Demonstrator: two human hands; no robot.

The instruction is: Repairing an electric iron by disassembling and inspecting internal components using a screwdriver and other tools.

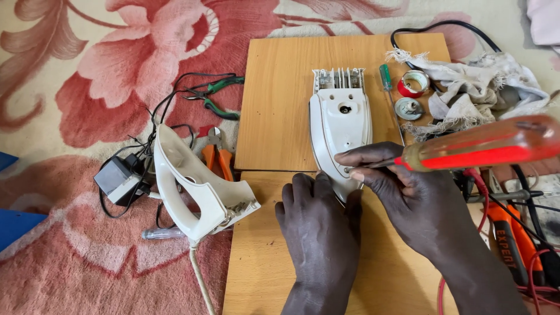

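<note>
We see the white iron body (340,125) lying flat on a wooden board (280,105), its pointed tip towards us and its open rear end, with metal terminals, away from us. Our left hand (319,224) lies palm down on the board with its fingers together, the fingertips pressing on the pointed tip of the iron body. Our right hand (402,186) comes in from the right, thumb and fingers pinched around the shaft of a red-handled screwdriver (484,150). The translucent red handle sticks out to the right, and the tip meets the iron body near its right edge, just above the left fingertips. So the iron body sits between the two hands, held at its tip and touched by the tool at its side.

Just right of the iron body lies a thin green-handled screwdriver (386,79), then a roll of red tape (413,83) and a round grey dial (409,108), both beside a frayed off-white rag (478,87). Further right, at the frame edge, lies an orange and black tool (513,245) with lettering on its handle, among red and black wires.

To the left, off the board on the flowered carpet (87,64), rests the white iron handle shell (195,189) with its cord. Near it are orange-handled pliers (217,154), green-handled pliers (213,96) and a black adapter block (119,178).
</note>
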